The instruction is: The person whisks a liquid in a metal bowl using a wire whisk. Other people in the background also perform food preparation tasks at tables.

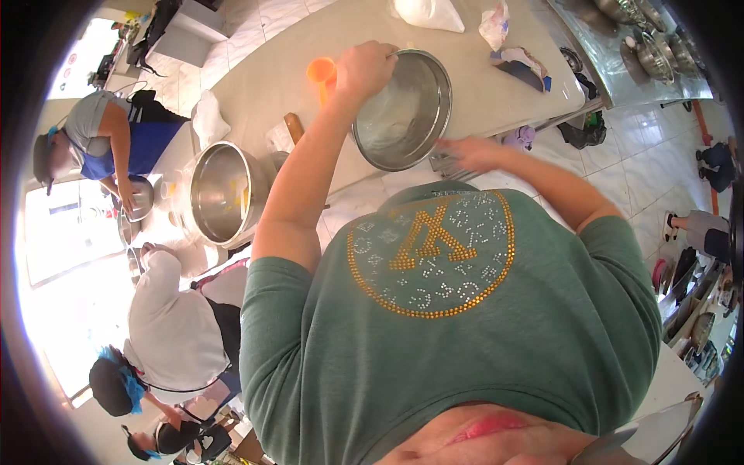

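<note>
My left hand (367, 67) grips the upper left rim of a round, deep stainless steel bowl (407, 110), tilted over the pale tabletop (273, 70). A whitish film or residue shows inside it. My right hand (468, 156), blurred, is by the bowl's lower right rim; whether it touches it or holds anything is unclear. Grey metal slats (446, 167) show just below that hand. Beside my left wrist stands an orange plastic scoop or cup with a handle (321, 71). Farther back lie a bag of white powder (430, 13) and a crumpled plastic bag (494, 26).
A torn blue packet (523, 67) lies at right. At left are a large steel pot (221, 192), a white bag (209, 119) and a wooden handle (293, 127). Two co-workers (110, 133) (174, 325) work at left. Steel bowls (657, 55) stand on a metal table.
</note>
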A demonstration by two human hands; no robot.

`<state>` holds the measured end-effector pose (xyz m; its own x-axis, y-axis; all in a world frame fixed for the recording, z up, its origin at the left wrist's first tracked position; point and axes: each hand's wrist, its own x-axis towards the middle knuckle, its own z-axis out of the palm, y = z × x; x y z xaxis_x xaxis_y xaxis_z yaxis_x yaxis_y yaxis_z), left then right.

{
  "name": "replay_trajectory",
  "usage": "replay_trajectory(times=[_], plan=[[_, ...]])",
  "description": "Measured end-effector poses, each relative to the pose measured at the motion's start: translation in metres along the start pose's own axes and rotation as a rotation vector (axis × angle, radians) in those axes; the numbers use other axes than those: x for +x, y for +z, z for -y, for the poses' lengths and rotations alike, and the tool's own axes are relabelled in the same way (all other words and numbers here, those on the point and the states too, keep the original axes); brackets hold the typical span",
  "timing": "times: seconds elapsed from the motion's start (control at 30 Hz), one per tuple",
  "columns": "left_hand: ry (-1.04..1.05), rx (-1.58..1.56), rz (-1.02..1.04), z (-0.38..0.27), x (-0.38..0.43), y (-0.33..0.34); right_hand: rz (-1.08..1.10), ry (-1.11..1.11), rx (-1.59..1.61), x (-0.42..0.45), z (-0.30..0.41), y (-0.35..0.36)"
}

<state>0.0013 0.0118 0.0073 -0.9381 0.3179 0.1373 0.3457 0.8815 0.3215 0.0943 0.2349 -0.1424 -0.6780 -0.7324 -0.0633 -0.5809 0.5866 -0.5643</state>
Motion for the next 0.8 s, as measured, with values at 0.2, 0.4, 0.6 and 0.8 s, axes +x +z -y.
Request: replay_trajectory(times=[0.2,0.4,0.6,0.8], plan=[[0.020,-0.023,0.068,0.014,0.001,-0.005,0.238,0.325,0.256,0.025,0.036,-0.083],[0.126,0.198,0.060,0.035,0.011,-0.027,0.259,0.197,-0.195,0.032,0.040,-0.057],[-0.297,0.019,-0.096,0.076,-0.080,0.009,0.271,0.141,-0.251,0.035,0.037,-0.066],[-0.551,-0.337,-0.290,0.056,-0.127,0.061,0.329,0.246,0.091,0.031,0.069,-0.057]])
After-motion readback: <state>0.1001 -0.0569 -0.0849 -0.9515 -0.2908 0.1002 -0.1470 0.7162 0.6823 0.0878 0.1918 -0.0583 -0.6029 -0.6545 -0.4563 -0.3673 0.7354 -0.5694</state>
